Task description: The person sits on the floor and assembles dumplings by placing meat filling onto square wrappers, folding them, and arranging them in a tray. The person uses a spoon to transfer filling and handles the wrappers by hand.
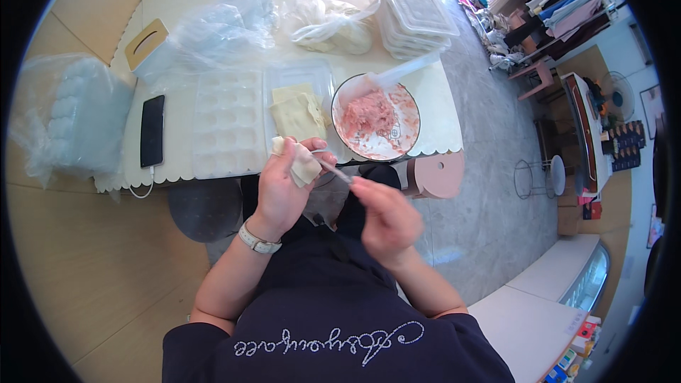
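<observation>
My left hand (282, 186) holds a pale dough wrapper (304, 166), partly folded, between thumb and fingers. In my right hand (391, 218) is a thin translucent stick or spoon handle (336, 171), its far end at the wrapper and partly hidden by my left fingers. Just beyond my hands lies a stack of square dough wrappers (299, 117) on a clear plastic lid or tray (320, 72). To their right stands a white, dark-rimmed bowl (408, 135) of pink minced meat (370, 111). A pale spatula (407, 70) leans into it.
Left of the wrappers lies a white compartment tray (229, 117), then a phone on a cable (152, 130). Plastic bags (226, 24), a bag of wrappers (332, 24), stacked clear containers (417, 10) and a tissue box (147, 48) occupy the table's back. A pink stool (439, 175) stands below its edge.
</observation>
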A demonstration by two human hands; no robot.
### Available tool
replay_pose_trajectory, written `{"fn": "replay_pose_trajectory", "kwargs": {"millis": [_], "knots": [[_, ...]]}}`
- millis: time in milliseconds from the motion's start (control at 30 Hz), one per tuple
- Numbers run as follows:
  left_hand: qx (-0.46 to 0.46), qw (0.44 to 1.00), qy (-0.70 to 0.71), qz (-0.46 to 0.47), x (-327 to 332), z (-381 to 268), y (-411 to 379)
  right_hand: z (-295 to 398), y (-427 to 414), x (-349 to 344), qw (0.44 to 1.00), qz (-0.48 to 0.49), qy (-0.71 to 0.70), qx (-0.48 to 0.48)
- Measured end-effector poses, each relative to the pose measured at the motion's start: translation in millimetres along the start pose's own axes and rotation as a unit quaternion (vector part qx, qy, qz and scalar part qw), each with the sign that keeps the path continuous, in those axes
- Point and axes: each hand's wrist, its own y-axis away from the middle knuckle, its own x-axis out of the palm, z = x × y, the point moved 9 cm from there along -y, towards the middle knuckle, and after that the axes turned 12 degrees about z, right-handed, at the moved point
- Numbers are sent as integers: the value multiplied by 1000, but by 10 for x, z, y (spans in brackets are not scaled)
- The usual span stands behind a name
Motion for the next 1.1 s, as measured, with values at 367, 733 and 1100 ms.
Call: {"fn": "replay_pose_trajectory", "kwargs": {"millis": [367, 733, 1100], "knots": [[29, 993, -111, 17, 256, -94, -50, -214, -184, -13, 986, 54, -126, 92], [230, 646, -726, -53, 583, -499, 441, 34, -225, 6, 995, 53, -49, 70], [86, 946, -284, -129, -67, -553, 350, -70, -102, -73, 992, 30, -65, 101]]}}
